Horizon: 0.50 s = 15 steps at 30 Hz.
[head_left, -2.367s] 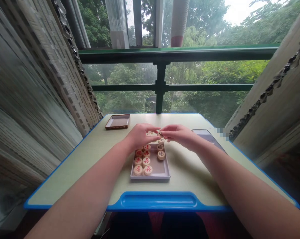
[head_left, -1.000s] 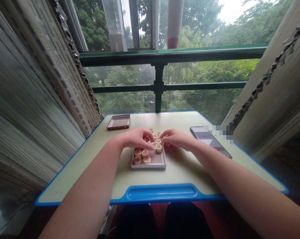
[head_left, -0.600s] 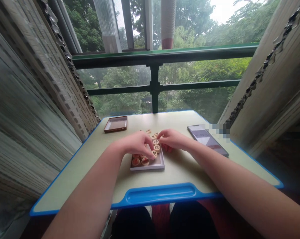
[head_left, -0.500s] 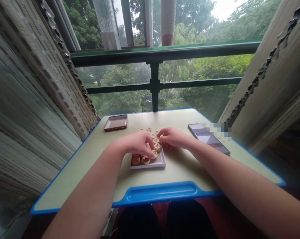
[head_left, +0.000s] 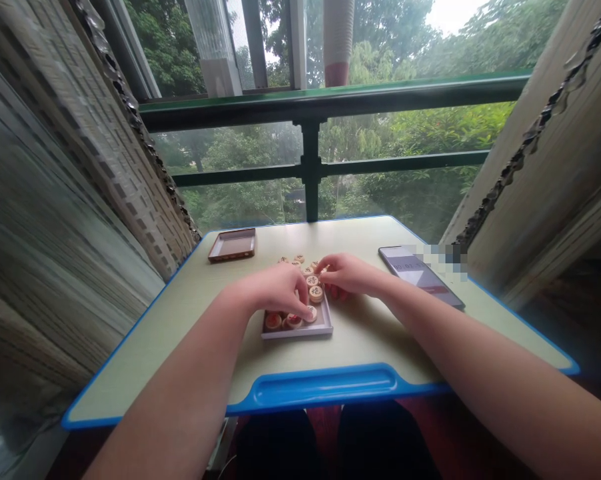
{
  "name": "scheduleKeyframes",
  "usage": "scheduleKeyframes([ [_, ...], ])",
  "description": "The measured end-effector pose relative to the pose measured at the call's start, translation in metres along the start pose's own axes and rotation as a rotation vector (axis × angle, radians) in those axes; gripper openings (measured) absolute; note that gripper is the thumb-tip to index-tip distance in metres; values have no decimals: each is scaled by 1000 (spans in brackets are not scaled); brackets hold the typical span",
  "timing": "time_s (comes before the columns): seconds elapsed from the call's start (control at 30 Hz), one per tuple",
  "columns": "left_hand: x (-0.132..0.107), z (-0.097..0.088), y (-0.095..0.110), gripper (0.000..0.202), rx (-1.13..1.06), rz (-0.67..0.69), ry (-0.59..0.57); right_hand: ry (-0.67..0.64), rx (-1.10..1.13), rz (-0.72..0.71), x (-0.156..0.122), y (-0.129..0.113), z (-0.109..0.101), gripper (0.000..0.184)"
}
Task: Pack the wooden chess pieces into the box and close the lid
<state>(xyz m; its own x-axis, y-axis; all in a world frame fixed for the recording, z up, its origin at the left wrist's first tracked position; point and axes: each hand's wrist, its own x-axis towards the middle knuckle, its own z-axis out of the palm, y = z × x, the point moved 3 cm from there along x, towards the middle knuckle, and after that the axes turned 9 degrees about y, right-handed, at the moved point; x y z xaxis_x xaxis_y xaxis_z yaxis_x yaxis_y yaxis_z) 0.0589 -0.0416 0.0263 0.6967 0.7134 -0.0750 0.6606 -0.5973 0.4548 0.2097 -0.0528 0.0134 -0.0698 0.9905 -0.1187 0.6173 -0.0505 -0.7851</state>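
The left hand point(head_left: 275, 290), near the centre of the frame, arches over the white box point(head_left: 300, 334) with its fingers bent downward, the tip of one touching a round wooden piece point(head_left: 312, 313) at the box's lower right; whether the fingers grip that piece or only rest on it, I cannot tell. The right hand point(head_left: 348, 275), just right of centre, is curled beside the box's right wall, its thumb and forefinger drawn close together at the upper right corner of the box; whether anything is held between them is hidden. Under the left hand, at the box's lower left, lie pieces with red characters point(head_left: 273, 321), partly covered by the hand. Along the right side of the box, two dark-lettered pieces point(head_left: 316, 293) lie one behind the other, between the hands. Beyond the box, toward the middle of the frame, a few loose pieces point(head_left: 299, 259) lie near its far end. Farther out, a shallow brown tray point(head_left: 232, 245) sits toward the upper left of the table point(head_left: 180, 360), and a phone point(head_left: 423, 277) lies face up to the right. The blue trough point(head_left: 325, 385) runs along the near edge at lower centre. Curtains point(head_left: 45, 167) hang at both sides, and a green railing point(head_left: 380, 97) crosses the upper part, with trees behind.
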Motion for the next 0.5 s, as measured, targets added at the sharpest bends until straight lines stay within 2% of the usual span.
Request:
scheduleKeyframes([
  [0.5, 1, 2, 8, 26, 40, 10, -34, -2, -57, -17, -1, -1, -1, 22],
])
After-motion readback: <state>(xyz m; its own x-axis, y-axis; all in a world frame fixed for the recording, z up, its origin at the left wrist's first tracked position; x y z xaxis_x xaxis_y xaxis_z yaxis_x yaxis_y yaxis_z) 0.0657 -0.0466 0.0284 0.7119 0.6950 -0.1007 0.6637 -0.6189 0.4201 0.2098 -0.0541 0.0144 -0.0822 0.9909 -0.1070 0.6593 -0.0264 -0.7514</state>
